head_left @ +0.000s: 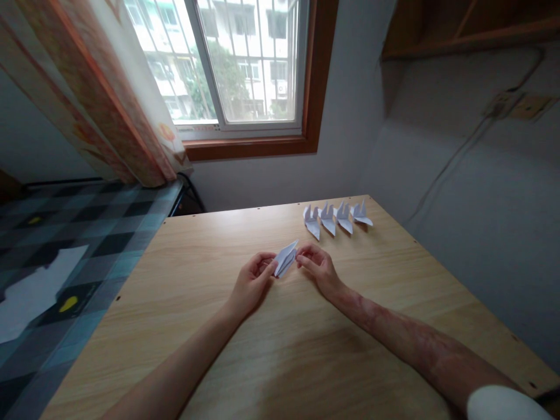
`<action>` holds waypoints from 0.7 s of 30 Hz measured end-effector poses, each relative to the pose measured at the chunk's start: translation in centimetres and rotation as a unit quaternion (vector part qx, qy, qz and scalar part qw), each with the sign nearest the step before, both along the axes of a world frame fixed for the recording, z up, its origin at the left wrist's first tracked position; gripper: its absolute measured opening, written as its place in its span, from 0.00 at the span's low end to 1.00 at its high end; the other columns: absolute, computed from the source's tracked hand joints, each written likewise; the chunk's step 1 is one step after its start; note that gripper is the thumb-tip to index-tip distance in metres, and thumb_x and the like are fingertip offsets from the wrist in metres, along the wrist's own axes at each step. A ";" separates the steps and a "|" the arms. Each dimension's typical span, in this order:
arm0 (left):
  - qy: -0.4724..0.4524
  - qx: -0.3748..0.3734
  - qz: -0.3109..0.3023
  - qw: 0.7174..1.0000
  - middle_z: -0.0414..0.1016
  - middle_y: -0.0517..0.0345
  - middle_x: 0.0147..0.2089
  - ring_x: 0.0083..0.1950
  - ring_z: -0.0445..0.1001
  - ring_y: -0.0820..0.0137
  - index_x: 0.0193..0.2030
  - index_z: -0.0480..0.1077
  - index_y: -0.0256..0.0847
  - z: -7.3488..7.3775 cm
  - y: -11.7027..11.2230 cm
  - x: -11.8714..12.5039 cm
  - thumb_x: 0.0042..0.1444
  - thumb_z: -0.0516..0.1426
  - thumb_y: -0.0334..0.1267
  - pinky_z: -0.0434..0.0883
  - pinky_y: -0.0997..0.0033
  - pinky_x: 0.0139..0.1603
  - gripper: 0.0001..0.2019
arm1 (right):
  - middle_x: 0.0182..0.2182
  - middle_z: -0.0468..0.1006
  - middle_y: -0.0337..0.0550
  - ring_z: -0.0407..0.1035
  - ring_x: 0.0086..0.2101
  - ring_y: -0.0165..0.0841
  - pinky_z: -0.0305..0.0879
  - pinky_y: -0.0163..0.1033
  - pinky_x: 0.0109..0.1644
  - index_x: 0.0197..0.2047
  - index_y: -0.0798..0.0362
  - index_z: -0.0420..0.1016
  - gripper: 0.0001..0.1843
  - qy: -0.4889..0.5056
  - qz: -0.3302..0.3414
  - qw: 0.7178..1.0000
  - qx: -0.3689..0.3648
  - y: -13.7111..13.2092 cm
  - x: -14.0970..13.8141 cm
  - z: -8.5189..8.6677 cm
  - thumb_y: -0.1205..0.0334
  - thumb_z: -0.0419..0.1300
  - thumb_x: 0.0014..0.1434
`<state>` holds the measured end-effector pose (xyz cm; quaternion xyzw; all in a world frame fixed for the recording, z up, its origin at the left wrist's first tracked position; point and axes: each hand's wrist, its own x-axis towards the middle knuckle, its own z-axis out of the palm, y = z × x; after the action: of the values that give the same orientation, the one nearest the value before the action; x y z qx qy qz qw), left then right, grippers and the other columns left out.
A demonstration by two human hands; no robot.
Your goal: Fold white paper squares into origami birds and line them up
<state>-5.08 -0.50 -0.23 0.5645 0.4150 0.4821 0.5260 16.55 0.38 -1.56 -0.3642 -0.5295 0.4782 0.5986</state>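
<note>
A small piece of folded white paper (285, 260), with pointed layered flaps, is held slanting above the wooden table. My left hand (254, 280) pinches its lower left end between thumb and fingers. At the paper's right edge, my right hand (318, 267) has its thumb and curled fingers closed, seemingly on the edge of a flap; the exact contact is too small to make out clearly. Beyond my right hand, several finished-looking folded paper cranes (327, 219) stand in a row near the table's far right corner, their points upward.
The light wooden table (210, 361) meets the wall on the right. To its left is a checked surface (109, 233) with white paper sheets (48, 286). Behind are a barred window (254, 70) and a curtain (100, 87). A cable (450, 160) runs down the right wall.
</note>
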 end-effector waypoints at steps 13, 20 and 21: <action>0.066 0.055 0.010 0.996 0.81 0.56 0.39 0.40 0.78 0.66 0.51 0.81 0.41 -0.2 -0.4 0.0 0.66 0.68 0.52 0.73 0.70 0.42 0.17 | 0.31 0.76 0.34 0.70 0.29 0.31 0.68 0.38 0.37 0.43 0.48 0.75 0.17 0.020 -0.025 0.999 -0.026 0.4 -0.2 -0.6 0.49 0.73 0.61; 0.089 0.033 0.013 0.995 0.81 0.58 0.35 0.35 0.76 0.69 0.51 0.81 0.40 0.4 -0.8 0.3 0.64 0.69 0.52 0.70 0.72 0.38 0.18 | 0.36 0.77 0.36 0.71 0.34 0.32 0.68 0.36 0.39 0.45 0.46 0.71 0.16 0.061 -0.008 0.998 -0.029 0.3 -0.8 -1.4 0.52 0.72 0.63; 0.084 0.027 0.008 0.996 0.81 0.58 0.34 0.35 0.77 0.69 0.51 0.81 0.40 0.5 -0.9 0.4 0.63 0.70 0.51 0.70 0.72 0.38 0.19 | 0.37 0.78 0.36 0.73 0.36 0.32 0.70 0.36 0.41 0.45 0.46 0.71 0.16 0.067 -0.007 0.997 -0.025 0.2 -0.9 -1.5 0.51 0.72 0.64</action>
<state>-4.66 -1.40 0.26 0.6138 0.4492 0.4484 0.4696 15.67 0.60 -3.02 -0.3500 -0.4738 0.5103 0.6266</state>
